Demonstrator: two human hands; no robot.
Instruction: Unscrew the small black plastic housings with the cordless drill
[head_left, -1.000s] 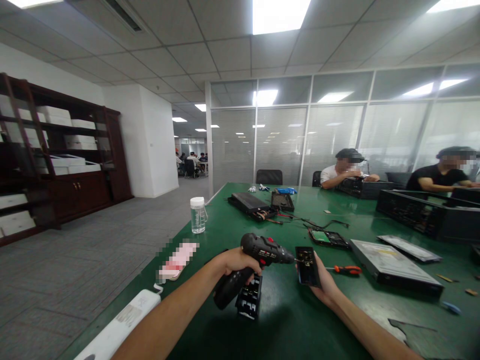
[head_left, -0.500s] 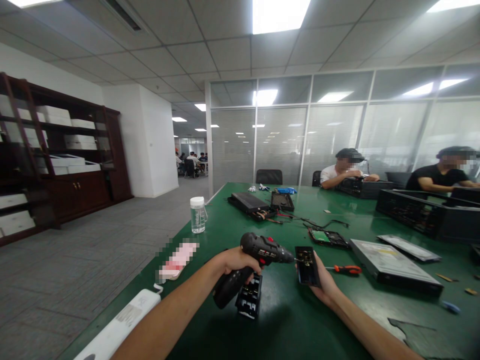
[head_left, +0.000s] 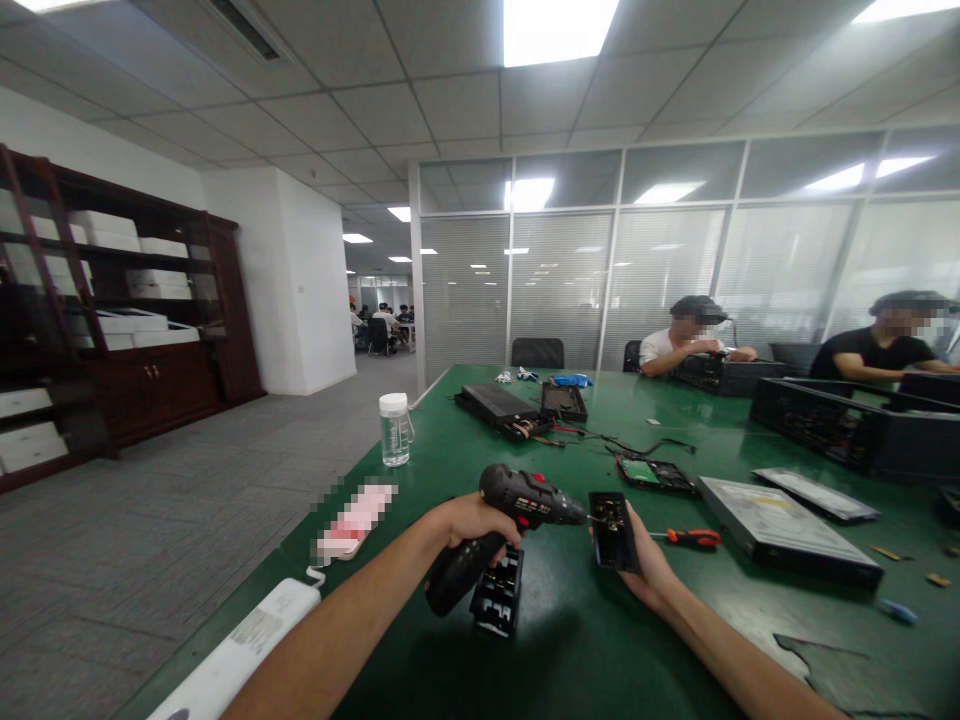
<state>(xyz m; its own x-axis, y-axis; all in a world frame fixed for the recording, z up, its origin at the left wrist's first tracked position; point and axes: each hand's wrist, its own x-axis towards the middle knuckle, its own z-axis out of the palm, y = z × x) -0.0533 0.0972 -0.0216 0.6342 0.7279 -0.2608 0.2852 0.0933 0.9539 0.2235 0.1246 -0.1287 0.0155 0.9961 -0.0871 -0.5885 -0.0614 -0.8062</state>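
My left hand (head_left: 480, 524) is wrapped round the grip of a black cordless drill (head_left: 525, 496). The drill points right, its bit reaching the inner side of a small black casing (head_left: 613, 535). My right hand (head_left: 646, 560) grips that casing from its right side, tilting it up above the table. Brassy metal parts show inside the casing. Below the drill, a second black part with slots (head_left: 498, 595) lies on the table, partly hidden by my left hand and the drill. A screwdriver (head_left: 691, 539) with an orange and black handle lies just beyond my right hand.
On the green table (head_left: 570, 660) lie a silver disc drive (head_left: 787, 530), a green circuit board (head_left: 654, 473) and a black power unit (head_left: 499, 408) with cables. A water bottle (head_left: 394, 430) and white power strip (head_left: 240, 650) are leftward. Two people sit behind computer cases (head_left: 855, 425).
Almost nothing differs. The whole view has shifted very slightly; the drill and the casing keep the same position against each other.
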